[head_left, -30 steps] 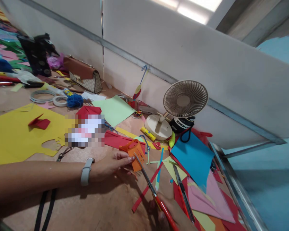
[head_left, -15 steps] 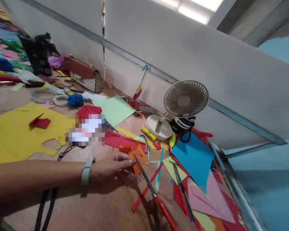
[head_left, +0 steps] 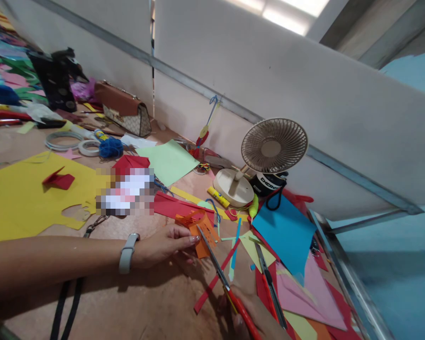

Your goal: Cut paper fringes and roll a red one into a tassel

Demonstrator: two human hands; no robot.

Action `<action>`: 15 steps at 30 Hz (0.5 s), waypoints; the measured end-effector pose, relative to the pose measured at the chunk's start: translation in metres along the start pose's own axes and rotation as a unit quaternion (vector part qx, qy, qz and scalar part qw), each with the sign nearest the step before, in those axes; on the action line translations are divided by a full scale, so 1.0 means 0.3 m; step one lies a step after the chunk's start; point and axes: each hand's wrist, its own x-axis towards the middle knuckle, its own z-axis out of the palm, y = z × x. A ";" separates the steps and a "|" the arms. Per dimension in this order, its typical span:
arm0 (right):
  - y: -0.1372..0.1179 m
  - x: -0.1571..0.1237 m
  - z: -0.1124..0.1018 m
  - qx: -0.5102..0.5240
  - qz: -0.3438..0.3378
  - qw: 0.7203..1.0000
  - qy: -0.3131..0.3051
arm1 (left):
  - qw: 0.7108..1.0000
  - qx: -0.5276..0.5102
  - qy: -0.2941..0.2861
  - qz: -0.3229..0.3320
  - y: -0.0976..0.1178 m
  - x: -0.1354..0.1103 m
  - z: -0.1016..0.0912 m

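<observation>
My left hand, with a grey band on its wrist, pinches a folded orange paper piece with slits cut into it, low over the brown table. My right hand at the bottom edge grips red-handled scissors. The scissor blades point up-left and their tip meets the orange paper beside my left fingertips.
A small beige desk fan stands by the white partition. A blue sheet, pink, red and green sheets and a second pair of scissors lie right. A large yellow sheet, tape rolls, blue yarn and a brown bag lie left.
The orange paper has turned and flattened slightly in my left fingers, and the scissor blades have closed a little on it. Both arms stay in place.
</observation>
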 end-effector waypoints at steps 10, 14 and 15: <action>-0.024 0.021 -0.014 0.007 -0.018 1.000 -0.008 | 1.000 -0.010 0.003 -0.007 0.017 -0.004 0.010; -0.028 0.006 -0.018 0.008 -0.021 1.000 -0.010 | 0.999 -0.032 0.001 -0.025 0.013 -0.005 0.009; -0.028 0.001 -0.022 0.009 -0.022 1.000 -0.012 | 0.999 -0.032 -0.001 -0.024 0.013 -0.005 0.008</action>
